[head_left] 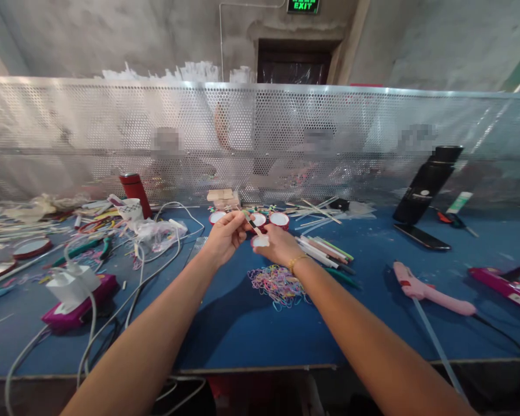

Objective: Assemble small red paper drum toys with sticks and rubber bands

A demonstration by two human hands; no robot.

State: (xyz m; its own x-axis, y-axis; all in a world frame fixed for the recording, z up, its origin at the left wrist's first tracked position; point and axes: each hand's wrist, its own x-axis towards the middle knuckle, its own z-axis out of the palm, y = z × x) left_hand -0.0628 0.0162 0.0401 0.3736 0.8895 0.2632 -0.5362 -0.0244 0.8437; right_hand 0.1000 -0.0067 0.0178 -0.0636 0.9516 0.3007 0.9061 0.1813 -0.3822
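At the centre of the frame, pinching a slim black-and-pale stick with a greenish end (pixel 253 225) in the left hand (pixel 229 234), thumb closed against fingers. Just to the right, gripping a small round white-faced piece with a red rim (pixel 260 241) in the right hand (pixel 283 245), clamped near its edge, partly hidden from view. Cannot tell about contact between stick and white face.

Could slip with the stick through too loose a pinch, and scrape or mark the white face. Could drop the held piece, from a weak edge grip, into the loose heap of multicoloured thin loops (pixel 279 286) below. Could knock the three similar red-rimmed round pieces (pixel 279 219) beyond the hands by reaching too far. Could nudge the white, pinkish and green pens (pixel 329 249) at centre right with a careless right wrist, and set them rolling across the blue surface (pixel 225 335).
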